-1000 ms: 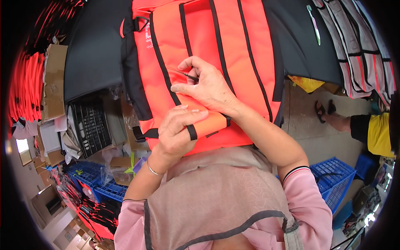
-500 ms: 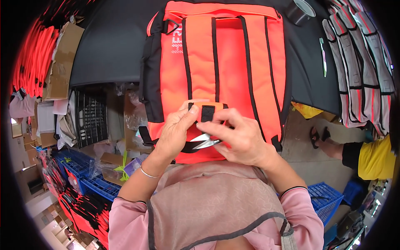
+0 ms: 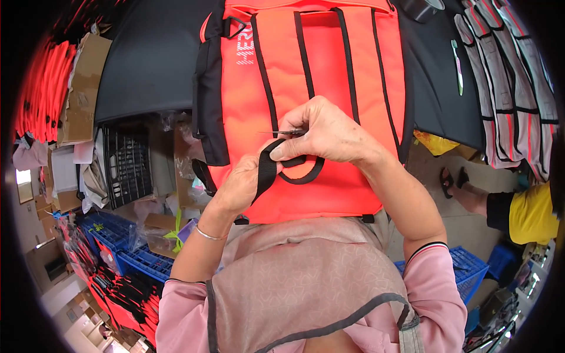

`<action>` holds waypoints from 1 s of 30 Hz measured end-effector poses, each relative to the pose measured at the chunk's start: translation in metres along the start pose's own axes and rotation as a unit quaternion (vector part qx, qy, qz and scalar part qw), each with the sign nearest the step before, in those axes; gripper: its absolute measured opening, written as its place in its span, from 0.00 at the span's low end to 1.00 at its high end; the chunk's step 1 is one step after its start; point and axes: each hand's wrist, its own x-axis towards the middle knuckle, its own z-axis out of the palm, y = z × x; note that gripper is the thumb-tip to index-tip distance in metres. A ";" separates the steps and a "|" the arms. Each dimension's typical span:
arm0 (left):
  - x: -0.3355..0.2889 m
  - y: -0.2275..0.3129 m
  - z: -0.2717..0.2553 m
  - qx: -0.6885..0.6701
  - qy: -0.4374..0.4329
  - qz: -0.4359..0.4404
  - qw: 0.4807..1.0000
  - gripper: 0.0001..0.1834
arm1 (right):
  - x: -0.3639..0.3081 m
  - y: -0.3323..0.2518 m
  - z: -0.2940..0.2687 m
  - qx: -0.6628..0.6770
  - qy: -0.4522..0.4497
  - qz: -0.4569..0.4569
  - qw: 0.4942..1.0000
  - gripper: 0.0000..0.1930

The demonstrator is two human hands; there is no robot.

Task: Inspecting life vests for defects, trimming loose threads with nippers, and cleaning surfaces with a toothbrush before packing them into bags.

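Note:
A bright orange-red backpack [image 3: 321, 197] with black trim lies in front of me, its padded shoulder straps facing up. My left hand [image 3: 238, 185] is closed on the lower end of one strap, where a black webbing strap [image 3: 266, 173] loops up over the fingers. My right hand [image 3: 332, 135] pinches the webbing between thumb and finger beside the left fingertips. In the same right hand sits a pair of thread snips [image 3: 289, 132], its thin blades pointing left. The handles are mostly hidden by the palm and fingers.
A black-covered table [image 3: 147, 70] bears a toothbrush [image 3: 458, 67] and a metal cup [image 3: 425, 9]. Grey bag pieces [image 3: 506, 100] are stacked at right, orange ones [image 3: 44, 88] at left. Blue crates [image 3: 468, 270] stand low on both sides. A person in yellow [image 3: 532, 215] is at right.
My right hand has moved up, and the snips' blades now point left above the webbing. The webbing is now folded up into a loop over my left fingers. The backpack has shifted slightly.

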 end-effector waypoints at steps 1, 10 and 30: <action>0.000 0.001 -0.001 -0.001 0.001 0.000 1.000 0.20 | 0.001 0.002 -0.001 0.003 0.000 0.014 1.000 0.09; 0.004 -0.018 -0.003 0.036 -0.031 0.118 0.992 0.10 | -0.040 0.003 -0.002 -0.143 -0.024 -0.142 0.979 0.15; 0.005 -0.003 0.038 0.347 0.089 0.209 0.910 0.11 | -0.108 0.018 0.022 -0.504 0.290 -0.203 0.788 0.18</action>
